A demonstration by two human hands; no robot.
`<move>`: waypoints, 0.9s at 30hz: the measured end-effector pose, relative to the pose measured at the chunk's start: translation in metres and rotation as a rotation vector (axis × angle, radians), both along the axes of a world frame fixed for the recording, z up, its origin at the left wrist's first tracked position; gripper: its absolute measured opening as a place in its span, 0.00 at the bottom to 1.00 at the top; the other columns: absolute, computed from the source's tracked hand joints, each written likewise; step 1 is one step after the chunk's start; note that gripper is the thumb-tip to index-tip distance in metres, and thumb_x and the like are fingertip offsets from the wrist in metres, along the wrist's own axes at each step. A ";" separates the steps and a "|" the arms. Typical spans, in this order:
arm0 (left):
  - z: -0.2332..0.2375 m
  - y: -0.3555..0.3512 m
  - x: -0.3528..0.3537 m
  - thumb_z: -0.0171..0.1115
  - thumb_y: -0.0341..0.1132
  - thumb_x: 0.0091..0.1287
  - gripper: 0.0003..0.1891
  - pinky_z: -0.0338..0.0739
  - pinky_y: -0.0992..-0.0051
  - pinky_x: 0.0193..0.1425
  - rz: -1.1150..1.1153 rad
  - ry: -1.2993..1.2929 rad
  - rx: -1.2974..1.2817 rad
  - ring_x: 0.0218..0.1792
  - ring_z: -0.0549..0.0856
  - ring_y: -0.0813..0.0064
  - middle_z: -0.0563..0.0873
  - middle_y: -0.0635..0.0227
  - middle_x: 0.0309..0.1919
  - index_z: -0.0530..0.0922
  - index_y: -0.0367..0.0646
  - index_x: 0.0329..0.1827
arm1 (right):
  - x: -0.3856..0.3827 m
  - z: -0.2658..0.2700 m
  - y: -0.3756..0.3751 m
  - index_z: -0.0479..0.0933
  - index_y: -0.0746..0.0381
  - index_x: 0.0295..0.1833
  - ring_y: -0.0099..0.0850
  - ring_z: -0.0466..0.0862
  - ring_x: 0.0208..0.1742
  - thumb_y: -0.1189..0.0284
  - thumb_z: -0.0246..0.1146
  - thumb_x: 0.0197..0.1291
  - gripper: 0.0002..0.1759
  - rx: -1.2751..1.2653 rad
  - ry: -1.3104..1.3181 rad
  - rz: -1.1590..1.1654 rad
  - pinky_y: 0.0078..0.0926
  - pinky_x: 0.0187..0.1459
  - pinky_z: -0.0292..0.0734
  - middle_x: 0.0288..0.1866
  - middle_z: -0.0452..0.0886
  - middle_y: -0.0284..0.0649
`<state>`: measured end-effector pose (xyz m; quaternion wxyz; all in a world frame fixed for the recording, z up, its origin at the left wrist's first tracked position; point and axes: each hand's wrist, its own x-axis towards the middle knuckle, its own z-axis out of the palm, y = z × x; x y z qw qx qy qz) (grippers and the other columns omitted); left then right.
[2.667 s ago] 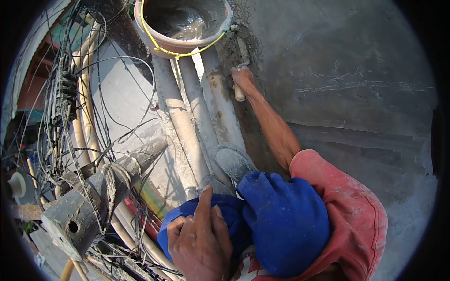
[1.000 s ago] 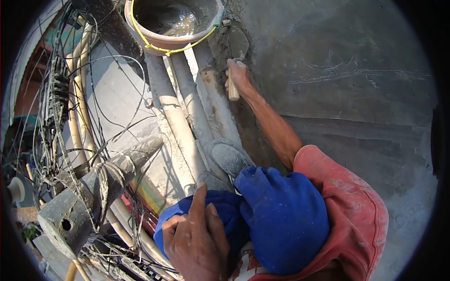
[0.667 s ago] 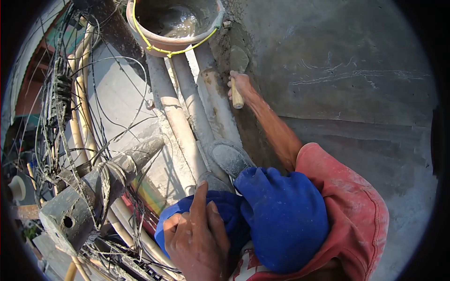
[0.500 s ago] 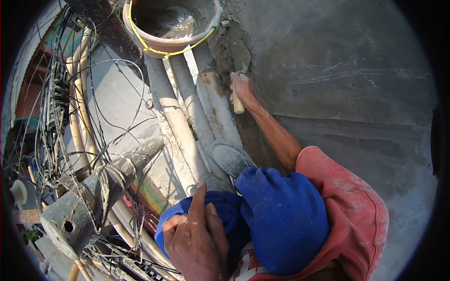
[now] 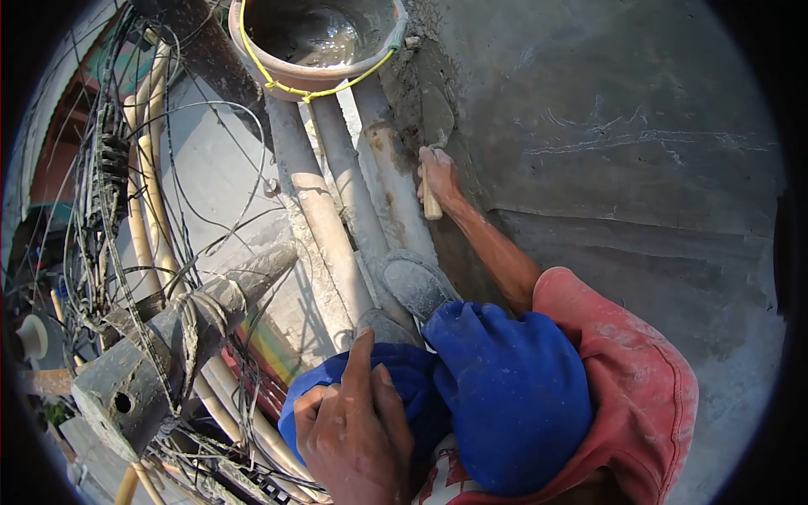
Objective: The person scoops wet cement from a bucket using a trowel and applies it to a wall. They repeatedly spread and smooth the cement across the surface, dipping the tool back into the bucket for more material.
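My right hand (image 5: 438,175) is wrapped around the wooden handle of a trowel (image 5: 433,202). The trowel's grey blade lies up along the edge of the wall, coated in or blending with wet mortar (image 5: 438,101), so its outline is hard to make out. Just left of the blade stands a bucket (image 5: 290,76) with a yellow cord handle, holding wet grey mix. My left hand (image 5: 358,433) rests on my blue-clad knee with the index finger stretched out and nothing in it.
Round poles (image 5: 332,210) run side by side under the bucket and my shoes (image 5: 412,282). To the left, tangled cables (image 5: 109,168) hang around bamboo poles and a thick grey post end (image 5: 126,404). A grey plastered wall (image 5: 623,168) fills the right side.
The view has shifted slightly, so the bucket and poles sit a little lower and to the right. My right hand keeps its grip on the trowel; my left hand stays on the knee.
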<state>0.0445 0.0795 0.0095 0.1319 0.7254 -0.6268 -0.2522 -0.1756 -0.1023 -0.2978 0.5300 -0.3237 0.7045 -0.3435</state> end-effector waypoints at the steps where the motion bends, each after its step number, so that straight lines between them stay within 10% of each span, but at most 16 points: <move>1: 0.000 0.000 0.000 0.54 0.26 0.66 0.16 0.70 0.71 0.41 0.011 0.011 0.013 0.20 0.78 0.71 0.77 0.70 0.14 0.77 0.43 0.56 | 0.001 0.005 -0.006 0.68 0.62 0.42 0.31 0.73 0.10 0.56 0.53 0.66 0.18 -0.027 0.017 -0.007 0.30 0.09 0.69 0.24 0.70 0.37; 8: -0.002 0.000 -0.001 0.54 0.26 0.66 0.16 0.69 0.73 0.36 0.015 0.028 0.008 0.20 0.78 0.72 0.77 0.70 0.13 0.77 0.43 0.56 | -0.003 -0.009 -0.009 0.71 0.68 0.52 0.43 0.84 0.27 0.60 0.57 0.60 0.24 -0.178 0.830 0.238 0.40 0.29 0.78 0.36 0.81 0.55; 18: -0.003 0.002 0.000 0.54 0.27 0.66 0.16 0.70 0.74 0.35 0.005 0.012 -0.011 0.19 0.78 0.73 0.77 0.71 0.13 0.78 0.44 0.56 | -0.010 -0.013 -0.014 0.70 0.71 0.50 0.37 0.83 0.25 0.64 0.59 0.59 0.21 -0.011 0.589 0.128 0.36 0.26 0.77 0.31 0.81 0.48; 20: -0.002 0.003 0.001 0.54 0.27 0.66 0.16 0.70 0.73 0.37 0.015 0.032 -0.012 0.19 0.78 0.72 0.77 0.71 0.13 0.77 0.44 0.56 | -0.004 0.009 -0.008 0.67 0.71 0.59 0.55 0.78 0.55 0.59 0.55 0.61 0.29 0.081 0.502 0.106 0.45 0.56 0.71 0.51 0.78 0.60; 27: 0.000 0.003 0.001 0.54 0.27 0.66 0.16 0.69 0.71 0.43 0.019 0.025 0.009 0.20 0.79 0.70 0.77 0.70 0.14 0.77 0.43 0.56 | 0.009 0.026 0.007 0.67 0.71 0.58 0.58 0.77 0.55 0.57 0.52 0.63 0.29 0.031 0.694 0.172 0.48 0.56 0.71 0.50 0.78 0.65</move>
